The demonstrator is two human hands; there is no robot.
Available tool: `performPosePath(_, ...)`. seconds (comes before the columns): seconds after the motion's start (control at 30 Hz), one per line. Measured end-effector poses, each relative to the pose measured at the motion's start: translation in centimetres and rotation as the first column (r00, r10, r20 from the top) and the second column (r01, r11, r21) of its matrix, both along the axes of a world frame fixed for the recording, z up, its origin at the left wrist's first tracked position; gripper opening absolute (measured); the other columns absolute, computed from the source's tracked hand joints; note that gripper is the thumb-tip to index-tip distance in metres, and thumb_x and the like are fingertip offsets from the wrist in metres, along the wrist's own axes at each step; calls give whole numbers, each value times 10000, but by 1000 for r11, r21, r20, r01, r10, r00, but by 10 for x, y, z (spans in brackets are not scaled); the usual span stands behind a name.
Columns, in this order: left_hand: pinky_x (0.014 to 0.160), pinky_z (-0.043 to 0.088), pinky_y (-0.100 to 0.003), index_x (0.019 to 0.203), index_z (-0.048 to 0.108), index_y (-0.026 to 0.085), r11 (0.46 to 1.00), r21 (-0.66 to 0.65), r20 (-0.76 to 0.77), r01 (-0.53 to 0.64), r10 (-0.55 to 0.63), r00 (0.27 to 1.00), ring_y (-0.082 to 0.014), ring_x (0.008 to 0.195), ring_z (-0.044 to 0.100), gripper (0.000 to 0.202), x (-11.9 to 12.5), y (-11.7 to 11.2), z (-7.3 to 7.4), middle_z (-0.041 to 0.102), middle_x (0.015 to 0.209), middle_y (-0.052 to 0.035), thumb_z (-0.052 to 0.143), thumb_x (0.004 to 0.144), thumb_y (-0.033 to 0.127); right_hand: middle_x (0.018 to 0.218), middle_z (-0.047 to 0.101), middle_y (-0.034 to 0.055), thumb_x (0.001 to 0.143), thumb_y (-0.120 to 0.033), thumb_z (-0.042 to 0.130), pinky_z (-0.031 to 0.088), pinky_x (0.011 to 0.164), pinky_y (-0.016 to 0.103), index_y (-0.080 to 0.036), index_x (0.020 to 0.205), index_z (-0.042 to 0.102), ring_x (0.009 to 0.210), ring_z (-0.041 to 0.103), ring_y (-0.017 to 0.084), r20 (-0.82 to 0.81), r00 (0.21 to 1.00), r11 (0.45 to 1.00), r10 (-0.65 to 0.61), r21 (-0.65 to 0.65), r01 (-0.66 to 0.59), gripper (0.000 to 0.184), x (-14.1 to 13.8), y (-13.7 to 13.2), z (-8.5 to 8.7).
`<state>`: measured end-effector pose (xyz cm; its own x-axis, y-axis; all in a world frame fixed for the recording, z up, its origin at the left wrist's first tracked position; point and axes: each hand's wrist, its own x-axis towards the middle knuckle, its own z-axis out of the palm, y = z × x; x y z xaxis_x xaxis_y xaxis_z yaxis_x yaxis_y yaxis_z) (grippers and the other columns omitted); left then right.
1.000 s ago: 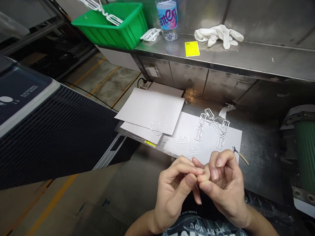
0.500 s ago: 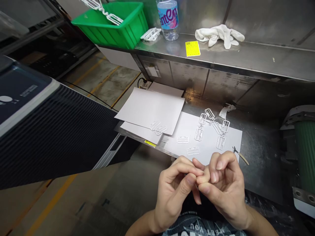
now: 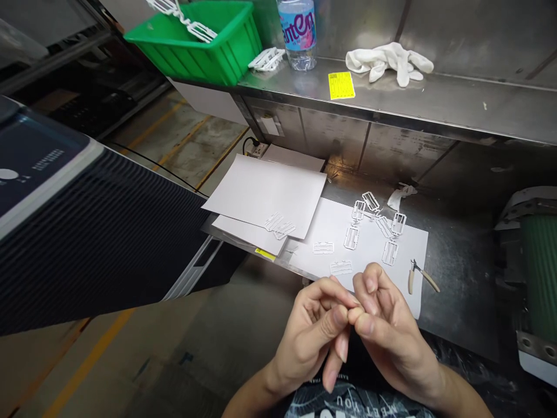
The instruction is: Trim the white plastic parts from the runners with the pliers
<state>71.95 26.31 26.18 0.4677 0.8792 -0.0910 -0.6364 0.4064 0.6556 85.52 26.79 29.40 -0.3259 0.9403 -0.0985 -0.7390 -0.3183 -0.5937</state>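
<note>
My left hand (image 3: 315, 331) and my right hand (image 3: 383, 331) meet in front of my body, low in the view. Their fingertips press together in a pinch; what lies between them is too small to make out. Just beyond the hands a white sheet of paper (image 3: 331, 223) lies on a dark metal bench. Several small clear plastic frame parts (image 3: 389, 251) are scattered on that sheet, the nearest one (image 3: 340, 267) close above my left fingers. Small cutters with pale handles (image 3: 418, 274) rest at the sheet's right edge.
More white sheets (image 3: 265, 194) are stacked at the left with clear parts on them. A steel shelf (image 3: 435, 98) behind carries a green bin (image 3: 204, 49), a water bottle (image 3: 298, 32), a yellow label (image 3: 341, 85) and white gloves (image 3: 389, 61). A dark machine (image 3: 87, 232) stands left; a green roller (image 3: 542, 267) right.
Both hands have shifted slightly left and nearer to me, with the right fingers curling in tighter. The cutters, earlier partly behind my right hand, now show fully.
</note>
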Motion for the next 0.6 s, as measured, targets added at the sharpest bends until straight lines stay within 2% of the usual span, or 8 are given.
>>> performPosePath(0.07,365,280,-85,1093,649,181,1000,-1,38,4,-4,999,-34,333,421,168,1,0,-1,479,508,63,615,1055,342,782,450,-65,917,-181,765,544,680,134,-226,958,426,695,671,34,-5,1000,1000,6,-10,-6,344,1,-1,-2)
performPosePath(0.17,371,292,-72,1105,667,191,1000,12,120,1,-2,993,-15,336,416,137,1,0,-2,512,546,59,582,1071,292,776,462,-79,917,-198,772,563,1004,247,-226,956,432,697,673,34,17,1000,999,13,-30,-13,344,1,-1,-4)
performPosePath(0.23,368,296,-68,1109,674,185,1000,19,153,-2,-1,988,-15,344,432,153,1,1,-4,543,569,48,598,1064,309,769,467,-87,909,-214,783,407,1233,343,-223,941,431,695,656,29,49,999,1000,1,-25,0,354,1,0,-5)
performPosePath(0.3,362,307,-72,1119,670,176,1000,16,155,-3,0,988,-26,350,454,192,0,3,-9,587,593,33,641,1041,349,758,460,-85,901,-224,790,329,1287,381,-224,938,436,685,619,28,90,995,999,-36,6,36,356,1,0,-8)
performPosePath(0.4,333,318,-90,1126,672,173,1000,9,133,-20,19,991,-46,346,479,198,5,5,-19,673,666,-4,668,1022,342,781,458,-64,906,-244,780,394,1254,395,-231,963,439,725,606,48,198,975,994,-106,39,100,346,2,-4,-18)
performPosePath(0.5,302,337,-143,1073,697,139,992,39,53,-117,115,992,-94,328,495,264,21,8,-36,656,628,-25,715,976,384,798,447,-46,854,-288,821,503,1171,370,-240,953,437,715,590,76,319,931,978,-178,-46,203,400,9,-6,-36)
performPosePath(0.53,302,353,-167,1066,706,125,987,57,-9,-151,152,988,-112,323,493,346,28,11,-42,624,589,-26,735,951,450,791,458,-40,822,-293,843,573,1081,345,-247,942,442,691,589,92,355,915,968,-194,-83,237,421,13,-4,-44)
performPosePath(0.6,297,329,-184,956,724,106,969,108,-77,-222,230,970,-126,313,482,484,40,21,-52,601,565,-51,797,851,572,723,483,-25,765,-236,862,662,797,296,-257,885,482,617,581,134,389,897,967,-212,-48,250,399,23,5,-61)
